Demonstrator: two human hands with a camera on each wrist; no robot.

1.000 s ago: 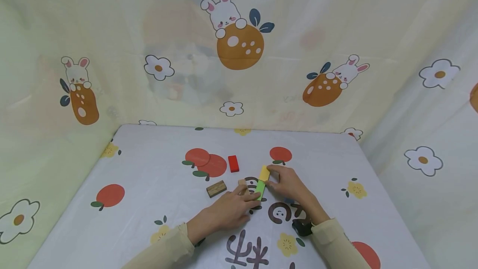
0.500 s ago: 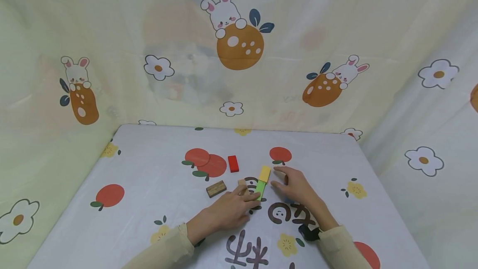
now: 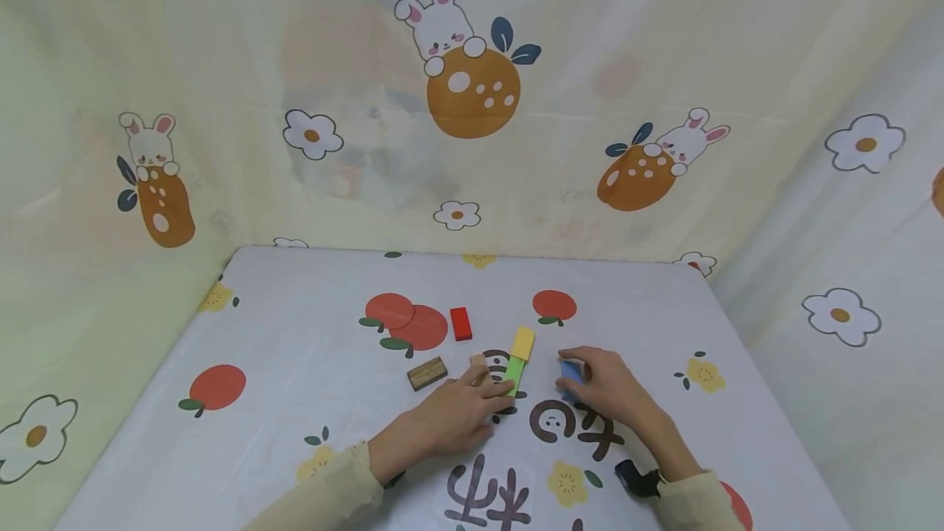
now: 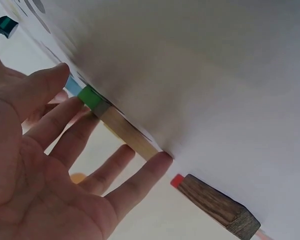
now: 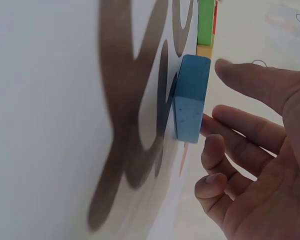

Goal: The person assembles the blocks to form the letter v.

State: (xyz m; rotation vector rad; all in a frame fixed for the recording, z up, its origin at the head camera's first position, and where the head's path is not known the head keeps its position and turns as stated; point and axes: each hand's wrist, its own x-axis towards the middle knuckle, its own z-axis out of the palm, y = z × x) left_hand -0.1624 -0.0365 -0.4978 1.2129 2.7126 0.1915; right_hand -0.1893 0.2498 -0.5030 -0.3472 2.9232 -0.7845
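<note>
My left hand rests its fingertips at a pale wooden block and a green block, the fingers extended and spread. Lined up at the green block's far end lies a yellow block. My right hand reaches around a blue block on the table; its thumb is apart from the block's edge and the fingers are loosely bent on the block's other side. Part of the blue block is hidden by that hand in the head view.
A dark brown wooden block lies left of the left hand, and a red block lies farther back. The white tablecloth has printed fruit, flowers and letters. A printed curtain hangs behind the table.
My right hand has let go of the yellow block and moved right and nearer, to the blue block. The left hand stays at the pale and green blocks.
</note>
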